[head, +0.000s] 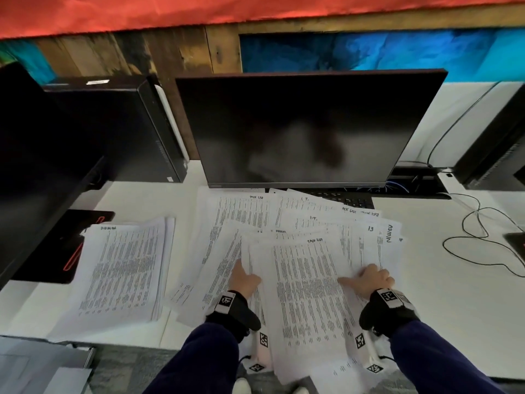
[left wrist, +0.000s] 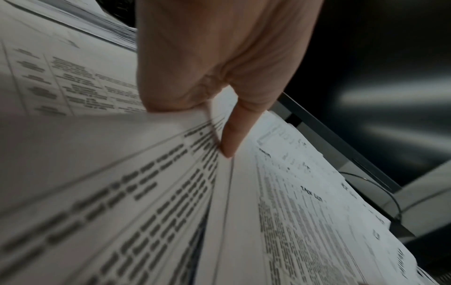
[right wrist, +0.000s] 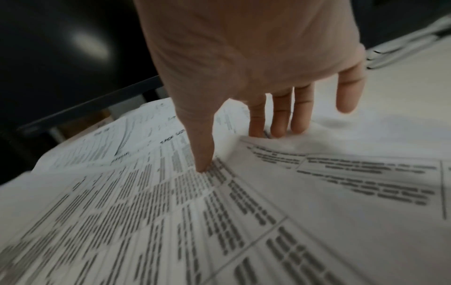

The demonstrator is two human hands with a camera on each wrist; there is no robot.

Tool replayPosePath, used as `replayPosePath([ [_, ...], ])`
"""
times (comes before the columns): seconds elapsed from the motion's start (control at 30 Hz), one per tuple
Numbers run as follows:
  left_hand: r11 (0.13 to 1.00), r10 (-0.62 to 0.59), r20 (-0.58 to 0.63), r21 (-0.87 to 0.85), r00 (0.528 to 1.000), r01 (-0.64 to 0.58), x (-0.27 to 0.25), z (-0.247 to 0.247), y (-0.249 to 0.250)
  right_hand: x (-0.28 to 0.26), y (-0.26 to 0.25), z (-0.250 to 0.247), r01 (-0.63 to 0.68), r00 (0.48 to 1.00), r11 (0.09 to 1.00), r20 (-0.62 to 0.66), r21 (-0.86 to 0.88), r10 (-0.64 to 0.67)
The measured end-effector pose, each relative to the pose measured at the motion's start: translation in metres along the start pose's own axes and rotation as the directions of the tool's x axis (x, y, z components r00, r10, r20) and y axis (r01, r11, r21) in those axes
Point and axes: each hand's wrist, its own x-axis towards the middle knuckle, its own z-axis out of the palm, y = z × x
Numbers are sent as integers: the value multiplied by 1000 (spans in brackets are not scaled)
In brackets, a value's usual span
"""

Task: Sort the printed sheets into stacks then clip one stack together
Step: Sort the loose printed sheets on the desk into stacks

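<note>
A loose pile of printed sheets (head: 241,211) is spread over the white desk (head: 454,302) in front of the monitor. On top lies a sheet headed "TASK LIST" (head: 306,294), hanging over the desk's near edge. My left hand (head: 245,278) pinches its left edge, thumb (left wrist: 229,142) on top and the other fingers hidden under the paper (left wrist: 146,192). My right hand (head: 366,278) holds its right edge, the thumb (right wrist: 202,165) pressing the print (right wrist: 171,212) while three fingers (right wrist: 280,123) tuck behind the raised edge. A squared stack (head: 122,268) lies to the left. No clip shows.
A dark monitor (head: 298,129) stands right behind the pile, with a keyboard (head: 349,199) partly under the sheets. At the back left is a black computer case (head: 127,123), with a black pad (head: 68,251) beside the stack. A cable (head: 477,223) loops across the desk's right side.
</note>
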Motion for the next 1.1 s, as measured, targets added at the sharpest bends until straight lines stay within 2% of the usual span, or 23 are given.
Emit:
replayPosePath([
  [0.1,996,29,-76,-78,997,-35,11,-12,12,3,1,-5,34,997,979,67,202,-48],
  [0.2,991,-12,-85,-136,996,0,20,-17,15,2,-1,-7,45,981,966,170,254,-90],
  [0.3,994,-83,6,-74,997,83,18,-6,12,10,-2,10,83,962,947,224,310,-158],
  [0.4,995,-99,-19,10,995,99,11,8,17,2,-12,27,66,945,900,262,430,-194],
  [0.43,994,-96,-32,51,995,97,8,11,20,-7,-18,27,67,964,907,208,416,-167],
  [0.5,994,-73,-31,76,997,75,4,16,25,-21,-26,27,50,998,942,19,331,-60],
  [0.57,996,-58,-5,70,998,58,4,24,27,-29,-30,22,-22,998,953,-55,304,41],
  [0.7,1000,-16,20,26,1000,15,2,37,33,-24,-17,14,-140,990,898,28,418,141],
  [0.77,1000,17,65,21,998,-18,-4,44,38,-16,-10,11,-146,989,832,64,535,132],
  [0.83,984,119,95,122,988,-130,-10,52,40,-10,-8,11,-141,990,788,104,599,99],
  [0.9,901,280,100,315,955,-298,-17,62,41,-5,-9,10,-137,988,799,139,585,68],
  [0.93,841,379,112,372,919,-392,-24,66,43,-2,-8,10,-139,987,806,144,576,68],
  [1.03,691,582,226,369,781,-621,-37,73,42,-2,-7,5,-124,987,786,154,606,37],
  [1.07,672,607,246,348,756,-653,-38,70,41,0,-5,5,-120,988,776,149,619,34],
  [1.1,681,614,238,323,753,-658,-36,64,38,3,-4,7,-129,988,753,150,645,41],
])
